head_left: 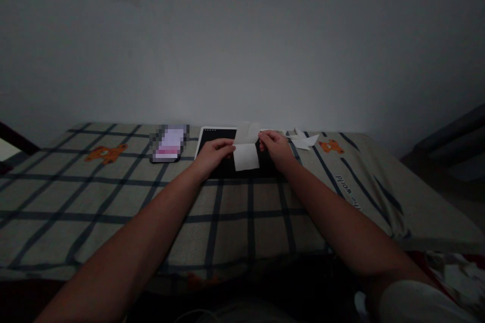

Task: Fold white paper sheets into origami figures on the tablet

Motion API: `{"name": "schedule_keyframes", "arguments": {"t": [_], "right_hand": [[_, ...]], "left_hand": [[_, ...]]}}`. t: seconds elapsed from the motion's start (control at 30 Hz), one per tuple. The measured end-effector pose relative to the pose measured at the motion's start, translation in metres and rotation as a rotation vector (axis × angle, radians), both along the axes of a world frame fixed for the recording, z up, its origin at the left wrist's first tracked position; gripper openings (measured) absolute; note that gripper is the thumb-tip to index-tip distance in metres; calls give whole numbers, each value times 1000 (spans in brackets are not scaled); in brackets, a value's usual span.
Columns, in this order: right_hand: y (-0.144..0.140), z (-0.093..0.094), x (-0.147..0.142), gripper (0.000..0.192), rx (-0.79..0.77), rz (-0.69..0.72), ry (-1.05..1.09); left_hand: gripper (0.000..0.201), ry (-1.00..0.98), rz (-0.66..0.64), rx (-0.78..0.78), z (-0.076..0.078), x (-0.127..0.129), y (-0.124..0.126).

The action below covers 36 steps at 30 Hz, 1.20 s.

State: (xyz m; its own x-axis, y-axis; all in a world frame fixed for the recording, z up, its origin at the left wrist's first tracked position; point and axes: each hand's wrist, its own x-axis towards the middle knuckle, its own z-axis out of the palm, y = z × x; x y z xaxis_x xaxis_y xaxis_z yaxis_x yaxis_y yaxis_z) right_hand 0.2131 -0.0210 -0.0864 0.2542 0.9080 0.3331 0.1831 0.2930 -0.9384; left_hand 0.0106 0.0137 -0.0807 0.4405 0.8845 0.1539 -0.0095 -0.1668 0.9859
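Paper, a small white sheet folded across its middle, hangs between both hands above a dark tablet on the table; left hand pinches its left edge, fingers clenched on it; right hand grips the right edge likewise; a phone lies left of the tablet; white paper scraps sit just right; the checked cloth shows orange bears.

Both bare forearms are stretched forward and angled inward — the hands are brought close together, well ahead of the body. The left hand is curled, fingers pinched; the right hand is likewise closed — knuckles up.
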Motion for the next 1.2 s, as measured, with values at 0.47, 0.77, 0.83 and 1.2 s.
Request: {"name": "schedule_keyframes", "arguments": {"t": [0.47, 0.77, 0.83, 1.2], "right_hand": [[-4, 1, -5, 31, -88, 174, -64], [-7, 4, -2, 16, 151, 87, -261], [-8, 7, -1, 14, 230, 45, -332], [-13, 6, 0, 18, 443, 30, -602]], "left_hand": [[27, -4, 223, 152, 0, 0, 2], [28, 9, 281, 200, -1, -2, 6], [27, 40, 287, 161, 1, -3, 4], [37, -242, 37, -162, 1, -2, 4]]}}
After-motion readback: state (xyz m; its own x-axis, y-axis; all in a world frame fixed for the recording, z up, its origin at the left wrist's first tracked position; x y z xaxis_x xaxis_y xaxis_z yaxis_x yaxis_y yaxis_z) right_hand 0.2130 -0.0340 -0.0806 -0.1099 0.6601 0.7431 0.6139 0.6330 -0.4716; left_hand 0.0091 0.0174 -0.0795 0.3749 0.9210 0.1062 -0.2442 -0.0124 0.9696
